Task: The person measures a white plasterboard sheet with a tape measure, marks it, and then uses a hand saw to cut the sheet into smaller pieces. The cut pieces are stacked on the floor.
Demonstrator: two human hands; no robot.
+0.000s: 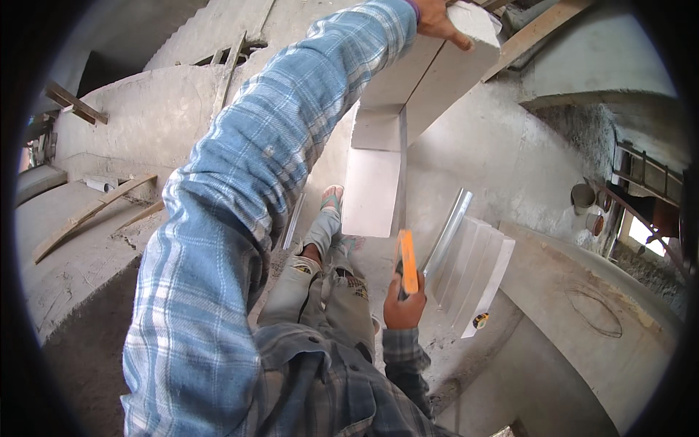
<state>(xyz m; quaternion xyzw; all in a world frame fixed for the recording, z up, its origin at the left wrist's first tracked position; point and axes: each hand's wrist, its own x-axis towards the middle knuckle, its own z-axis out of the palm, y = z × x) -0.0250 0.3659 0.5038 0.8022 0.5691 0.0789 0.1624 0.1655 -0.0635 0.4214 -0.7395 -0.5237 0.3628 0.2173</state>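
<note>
Far ahead, my left hand (439, 25) lies on the upper end of a large white block (455, 73), thumb over its edge; its other fingers are partly cut off by the frame. The block meets more white blocks (373, 189), with a dark joint line between two of them. Lower down and nearer to me, my right hand (405, 306) is closed round a tool with a flat orange part (408, 261) and a dark part by the palm. The tool's exact kind cannot be made out. It is close to the lower end of the blocks, apparently not touching.
Right of the tool, a shiny metal bar (449, 229) leans beside several white slabs (473, 273). A yellow-and-black tape measure (480, 320) sits at their lower end. A wooden plank (91, 218) lies on the left ledge. Buckets (582, 197) stand at right. My sandalled foot (333, 197) is below.
</note>
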